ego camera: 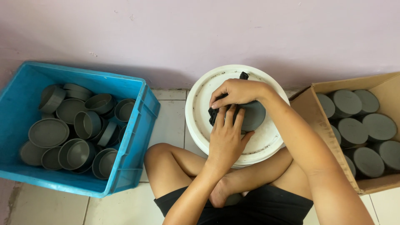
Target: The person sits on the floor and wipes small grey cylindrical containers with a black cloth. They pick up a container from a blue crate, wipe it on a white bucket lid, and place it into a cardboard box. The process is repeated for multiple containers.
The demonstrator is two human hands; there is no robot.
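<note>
A: What's in hand?
B: Wiping. The left hand (226,135) steadies a grey cap (253,115) on the white bucket lid (200,96); the right hand (236,92), at twelve o'clock, grips a black cloth (213,115).
A: Next?
B: Probably a firm rub.

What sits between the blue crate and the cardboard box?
In the head view, a white bucket lid lies between them, with both hands pressing a black cloth on a grey cap.

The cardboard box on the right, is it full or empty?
Nearly full: the box holds grey caps packed closed-side up, side by side.
</note>
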